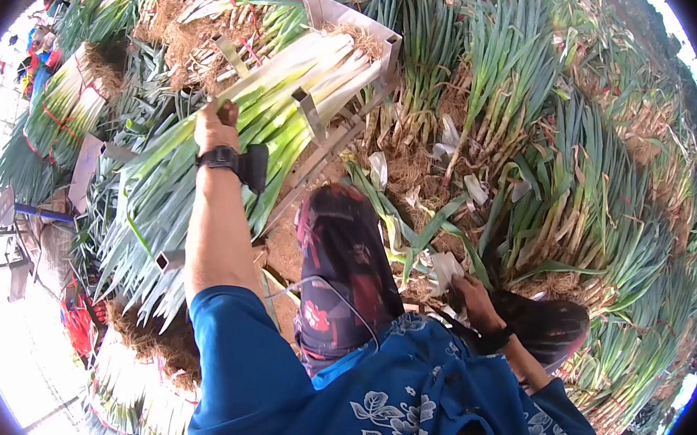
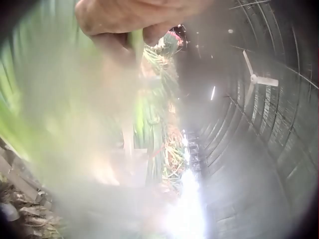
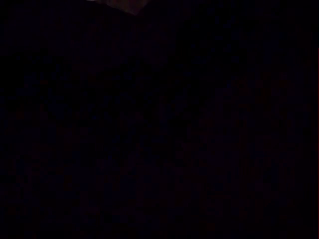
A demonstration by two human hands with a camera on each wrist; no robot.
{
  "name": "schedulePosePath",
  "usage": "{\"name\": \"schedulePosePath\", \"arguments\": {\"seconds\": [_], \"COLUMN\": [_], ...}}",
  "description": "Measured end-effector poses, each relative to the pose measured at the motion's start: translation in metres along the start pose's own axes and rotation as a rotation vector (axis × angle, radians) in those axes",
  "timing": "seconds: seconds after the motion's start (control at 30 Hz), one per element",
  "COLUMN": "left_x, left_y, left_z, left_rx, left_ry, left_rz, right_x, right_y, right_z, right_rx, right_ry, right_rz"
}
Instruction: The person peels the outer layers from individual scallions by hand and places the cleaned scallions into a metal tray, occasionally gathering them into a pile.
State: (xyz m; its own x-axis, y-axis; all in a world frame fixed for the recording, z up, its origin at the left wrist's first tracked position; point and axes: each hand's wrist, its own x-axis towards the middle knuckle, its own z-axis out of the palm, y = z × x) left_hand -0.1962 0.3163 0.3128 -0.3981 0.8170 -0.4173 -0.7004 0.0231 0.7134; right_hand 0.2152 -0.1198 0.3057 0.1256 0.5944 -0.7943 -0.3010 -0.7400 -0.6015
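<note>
A thick bundle of leeks (image 1: 295, 85) lies in a metal frame (image 1: 329, 140), white root ends at the upper right, green leaves trailing lower left. My left hand (image 1: 216, 125) is over the green part midway along it. In the left wrist view, the fingers of the left hand (image 2: 144, 15) pinch a green leek stalk (image 2: 136, 42); the surroundings there are hazy. Low at the right, beside my leg, my right hand (image 1: 478, 301) pinches a pale, whitish, sheet-like scrap (image 1: 446, 271). The right wrist view is nearly black and hides that hand's work.
Loose leeks (image 1: 508, 46) are heaped along the right side. Tied bundles (image 1: 65, 105) lie at the upper left, with red bands. Pale scraps (image 1: 379, 169) and fallen leaves litter the ground before my knee (image 1: 340, 260). A metal end of the frame (image 1: 171, 259) juts out near my left forearm.
</note>
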Motion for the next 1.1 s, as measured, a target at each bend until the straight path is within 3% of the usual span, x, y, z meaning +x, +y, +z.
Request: {"name": "schedulePosePath", "arguments": {"seconds": [0.1, 0.33, 0.43, 0.47, 0.5, 0.6, 0.63, 0.7, 0.87, 0.93, 1.0, 1.1], "left_x": [0.006, 0.038, 0.020, 0.011, 0.004, 0.021, 0.023, 0.043, 0.113, 0.128, 0.139, 0.149], "left_y": [-0.028, -0.076, -0.078, -0.068, -0.059, -0.026, -0.012, 0.001, -0.004, -0.009, -0.014, -0.026], "left_z": [0.016, 0.040, 0.046, 0.052, 0.052, 0.055, 0.059, 0.063, 0.049, 0.044, 0.036, 0.029], "left_rx": [0.028, 0.032, 0.270, 0.503, 0.750, 1.430, 1.487, 1.601, 1.947, 2.111, 2.112, 2.380], "left_ry": [0.071, 0.040, -0.226, -0.141, -0.190, -0.094, -0.136, -0.207, -0.519, -0.722, -0.849, -0.939], "left_rz": [-0.064, -0.113, -0.261, -0.259, -0.058, 0.829, 0.885, 0.895, 0.719, 0.633, 0.430, 0.337], "right_x": [0.008, 0.025, 0.028, 0.030, 0.031, 0.028, 0.031, 0.038, 0.046, 0.051, 0.054, 0.057], "right_y": [0.013, 0.030, 0.027, 0.026, 0.025, 0.025, 0.031, 0.043, 0.025, 0.022, 0.018, 0.003], "right_z": [-0.007, -0.009, -0.008, -0.008, -0.007, -0.006, -0.006, -0.011, -0.003, -0.002, 0.002, 0.016], "right_rx": [0.063, 0.085, 0.103, 0.119, 0.115, 0.103, 0.123, 0.158, 0.047, -0.057, -0.149, -0.221], "right_ry": [0.058, 0.059, 0.084, 0.092, 0.085, 0.077, 0.071, 0.064, 0.034, 0.013, -0.018, -0.064], "right_rz": [0.036, 0.047, 0.059, 0.067, 0.060, 0.045, 0.061, 0.088, 0.156, 0.166, 0.162, 0.152]}}
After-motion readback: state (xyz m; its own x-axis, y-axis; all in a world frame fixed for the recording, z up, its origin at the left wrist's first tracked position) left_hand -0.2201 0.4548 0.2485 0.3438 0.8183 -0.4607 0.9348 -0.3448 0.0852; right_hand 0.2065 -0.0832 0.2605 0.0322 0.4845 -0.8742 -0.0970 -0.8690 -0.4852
